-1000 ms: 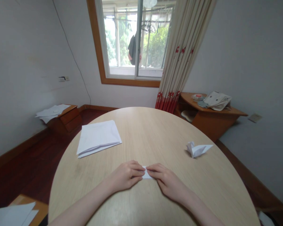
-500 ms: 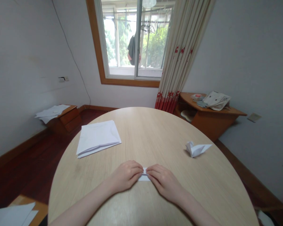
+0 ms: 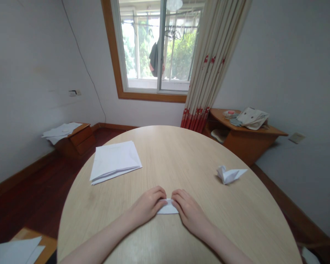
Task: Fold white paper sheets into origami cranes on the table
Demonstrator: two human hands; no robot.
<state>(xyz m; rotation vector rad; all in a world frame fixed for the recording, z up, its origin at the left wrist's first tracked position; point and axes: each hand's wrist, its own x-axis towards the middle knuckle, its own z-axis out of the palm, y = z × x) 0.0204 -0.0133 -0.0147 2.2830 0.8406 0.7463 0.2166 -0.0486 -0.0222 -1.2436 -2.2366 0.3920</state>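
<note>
A small folded piece of white paper (image 3: 168,208) lies at the near middle of the round table, its straight lower edge toward me. My left hand (image 3: 150,201) pinches its left end, thumb in front and curled fingers behind. At the other end, my right hand (image 3: 187,207) grips the paper the same way. A narrow gap separates the two sets of fingertips, and the paper's upper edge shows between them. The fingers cover both of its ends in part.
On the pale wooden table (image 3: 176,157), a stack of white paper (image 3: 115,159) lies at the left and a folded paper bird (image 3: 229,175) stands at the right. Beyond are a drawer cabinet (image 3: 82,139) with papers and a corner desk (image 3: 244,141) bearing a cloth bag (image 3: 253,117).
Both hands have shifted slightly on the paper, and the fingertips are a little farther apart. More of the paper's front face now shows between and below them.
</note>
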